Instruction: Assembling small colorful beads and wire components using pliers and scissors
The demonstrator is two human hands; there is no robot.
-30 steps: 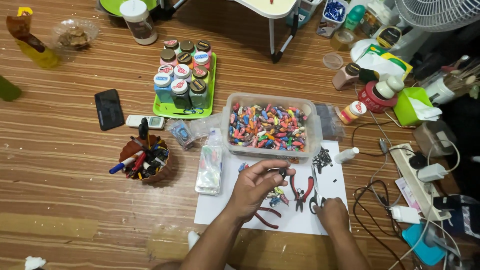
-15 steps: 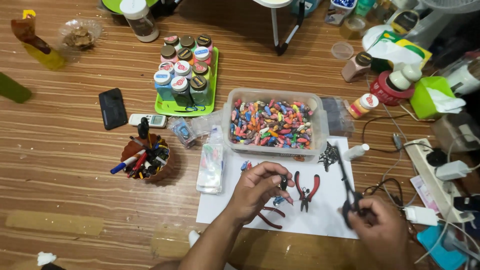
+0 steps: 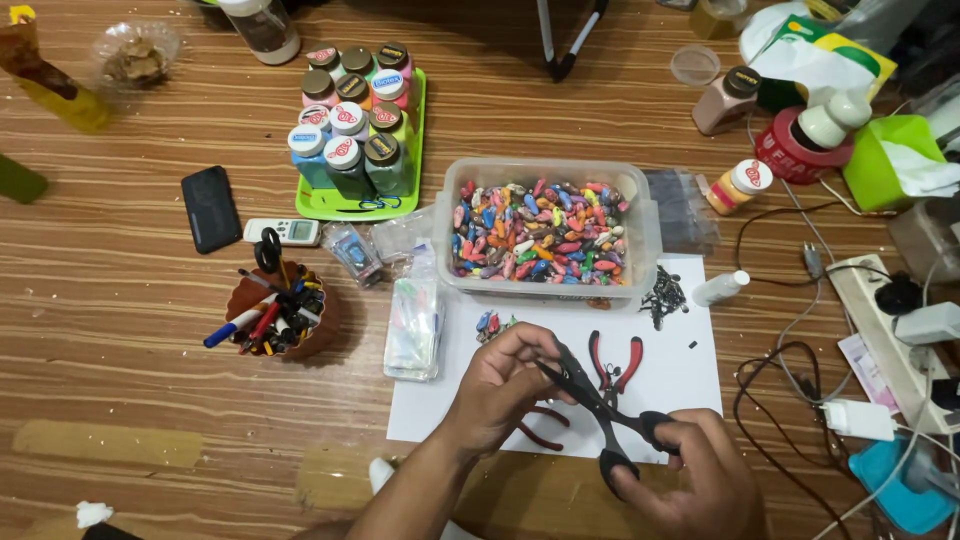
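Observation:
My right hand (image 3: pixel 688 478) grips the black handles of a pair of scissors (image 3: pixel 600 410), whose blades point up-left toward my left hand (image 3: pixel 510 380). My left hand pinches a small item at its fingertips, right at the scissor blades; the item is too small to make out. Both hands hover over a white sheet of paper (image 3: pixel 670 375). Red-handled pliers (image 3: pixel 613 365) lie on the sheet just beyond the scissors, and a second red-handled tool (image 3: pixel 540 428) lies partly under my left hand. A clear plastic tub (image 3: pixel 548 228) full of small colourful pieces stands behind the sheet.
A green tray (image 3: pixel 355 205) of paint jars, a black phone (image 3: pixel 211 208), a small remote (image 3: pixel 283 232) and a brown cup of pens and scissors (image 3: pixel 275 312) sit to the left. A pile of small black parts (image 3: pixel 663 296), cables, a power strip (image 3: pixel 885 330) and bottles crowd the right.
My right hand has picked up the black scissors from the right side of the sheet and brought them left to my left hand's fingertips. The view has moved closer.

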